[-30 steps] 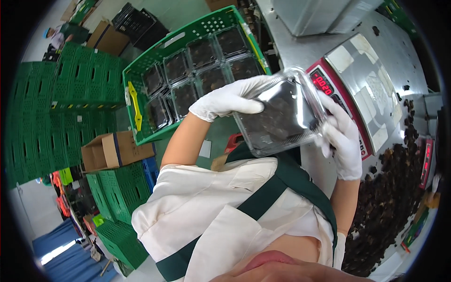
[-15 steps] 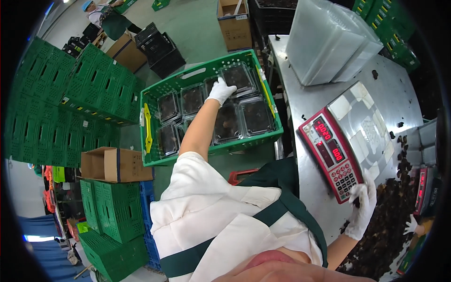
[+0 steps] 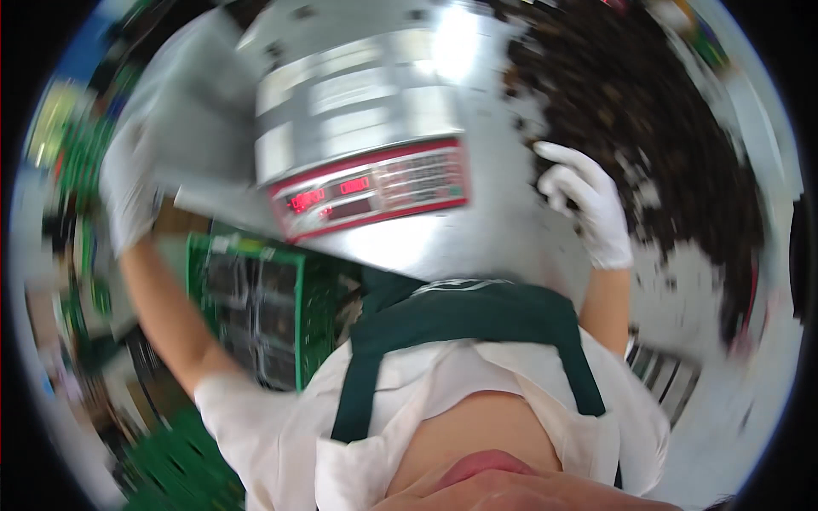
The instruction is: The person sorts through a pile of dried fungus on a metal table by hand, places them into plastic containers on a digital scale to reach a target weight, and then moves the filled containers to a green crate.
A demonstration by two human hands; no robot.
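Observation:
My left hand (image 3: pixel 129 187), in a white glove and smeared by motion, is at the near left side of a stack of clear plastic tubs (image 3: pixel 200 102). Whether its fingers grip the stack, I cannot tell. On the right, my gloved right hand (image 3: pixel 590 204) is raised over the metal table, index finger stretched out and the other fingers curled in. A small dark piece shows among those curled fingers. Between my hands stands a red weighing scale (image 3: pixel 371 192) with lit red digits and a bare, tile-patterned pan.
A heap of dark brown, mushroom-like pieces (image 3: pixel 648 111) spreads over the right side of the metal table (image 3: pixel 503 230). Below the table's left edge is a green crate (image 3: pixel 300 319) of filled clear tubs. More green crates (image 3: pixel 179 464) stand at lower left.
My view has turned right, toward the table. My left hand has left the tubs in the green crate and come to the stack of clear tubs. My right hand has moved away from the scale's edge.

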